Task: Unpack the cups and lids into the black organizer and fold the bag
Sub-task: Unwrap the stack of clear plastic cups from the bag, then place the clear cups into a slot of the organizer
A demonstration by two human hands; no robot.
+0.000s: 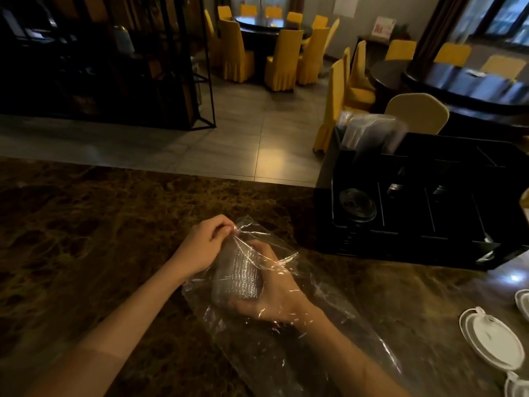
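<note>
On the near part of the brown marble bench (86, 239) there's a clear plastic bag (286, 348) lying flat-ish, running from the middle toward the near right. The right hand (274, 287) is inside the bag, fingers curled round a stack of clear cups (239, 277), thumb on the near side of the stack. The left hand (204, 243) is just outside on the left, fingertips pinched tight on the bag's far edge, pulling the film up a bit, so that one's closed on the plastic, not on the cups.

Black organizer (429, 242) sits on the far right of the bench, well apart from the hands. A dark lid (357, 203) lies in its left compartment, and some clear wrapped stuff (369, 133) stands at its far left corner, can't tell exactly what. White lids (492, 339) are on the bench at the near right edge

Yellow-covered chairs (280, 58) and dark round tables fill the room behind
</note>
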